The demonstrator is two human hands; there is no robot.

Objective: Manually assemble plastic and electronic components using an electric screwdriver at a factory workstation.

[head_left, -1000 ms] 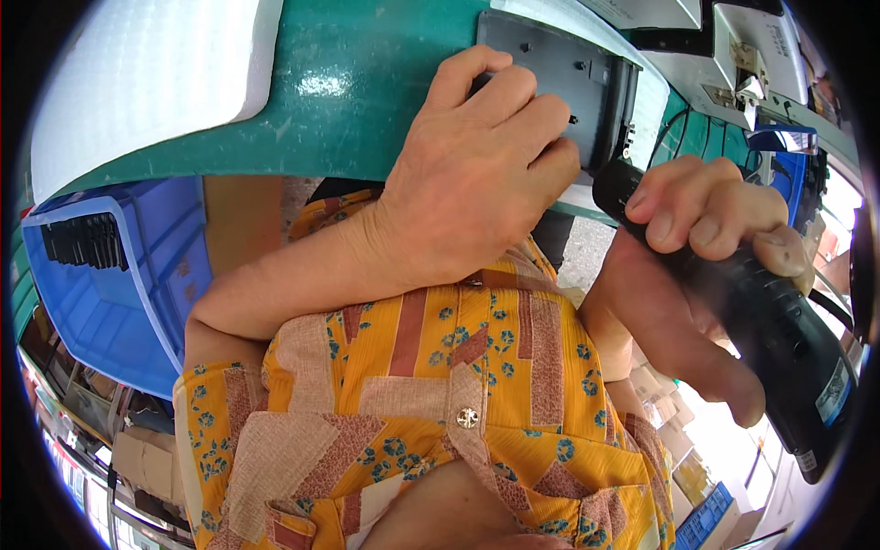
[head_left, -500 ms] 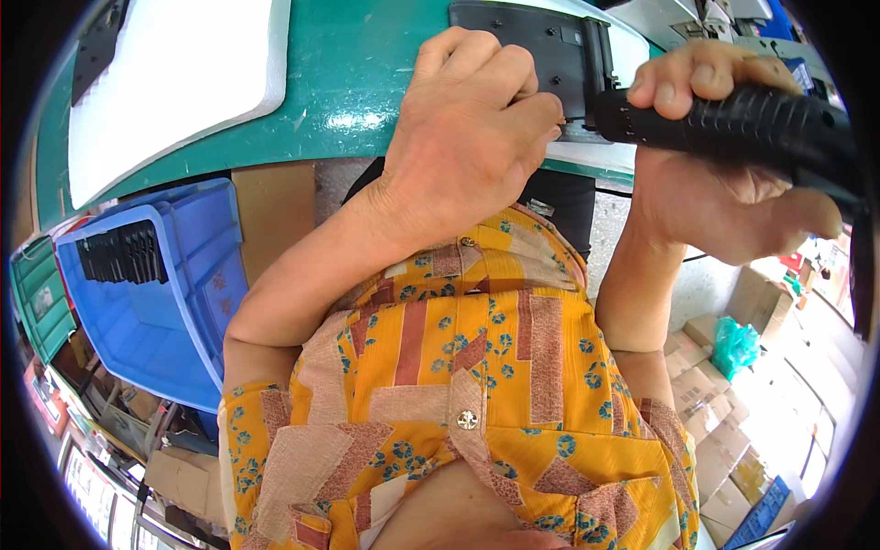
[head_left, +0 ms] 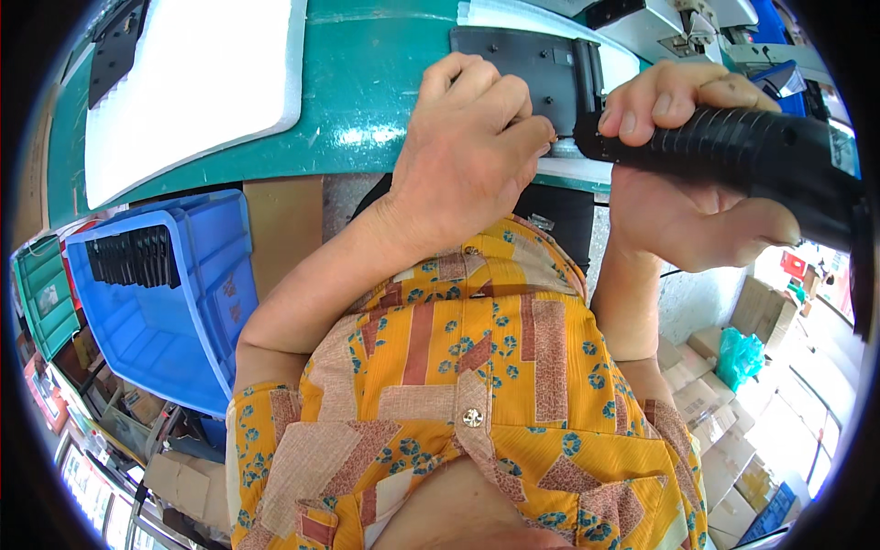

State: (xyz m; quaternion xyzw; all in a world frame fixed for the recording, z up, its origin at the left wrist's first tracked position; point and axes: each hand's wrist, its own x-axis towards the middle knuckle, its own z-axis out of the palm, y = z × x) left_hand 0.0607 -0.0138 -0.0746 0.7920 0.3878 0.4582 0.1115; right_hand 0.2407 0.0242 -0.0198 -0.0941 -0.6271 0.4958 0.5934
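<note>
My right hand [head_left: 683, 160] is wrapped round a black electric screwdriver [head_left: 733, 156], held nearly level with its nose toward the left. Close to that nose, my left hand [head_left: 477, 147] is closed, thumb and forefinger pinched together. Something tiny and coppery shows at those fingertips, too small to name. Behind my left hand lies a flat black panel [head_left: 522, 64] with small studs and a ridged bar along its right side. My left hand partly hides the panel's near edge.
A white foam sheet [head_left: 202, 92] lies on the green table [head_left: 357, 82], with another black panel [head_left: 117, 55] at its far left. Below stands a blue bin [head_left: 156, 330] holding several black parts [head_left: 136, 257]. Cardboard boxes [head_left: 706, 394] sit at the lower right.
The screwdriver in my right hand has moved left and slightly nearer me, its nose now closer to my left fingertips. My left hand keeps its pinch. The whole view has shifted slightly.
</note>
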